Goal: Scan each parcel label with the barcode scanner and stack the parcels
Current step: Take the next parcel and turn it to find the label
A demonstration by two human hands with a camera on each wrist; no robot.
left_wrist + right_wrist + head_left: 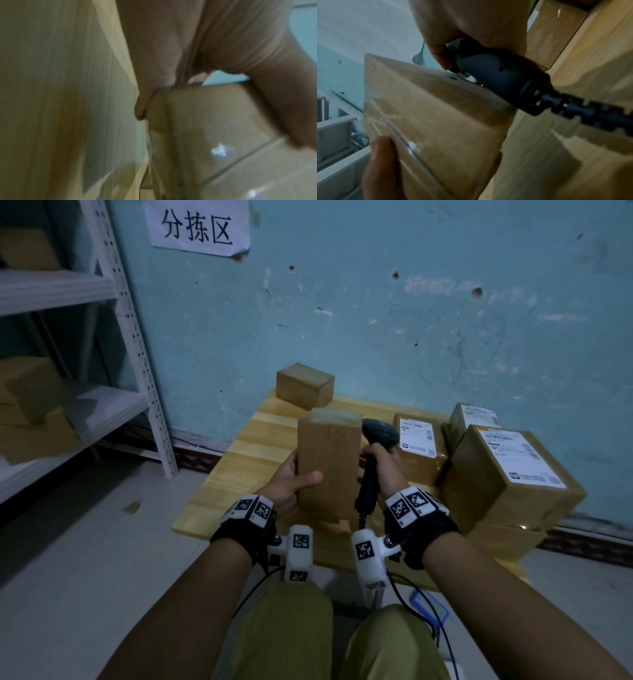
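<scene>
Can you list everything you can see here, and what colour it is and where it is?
Held parcel: one, brown, upright over the table.
Barcode scanner: one, black, beside the held parcel.
Plain parcel: one, brown, table's far edge.
Labelled parcels: three, brown with white labels, table's right side.
Table: one, pale wood.
Shelving: one, white, left, holding blurred brown boxes.
Paper sign: one, white, on the blue wall.
Left hand: grips the held parcel.
Right hand: grips the barcode scanner.
</scene>
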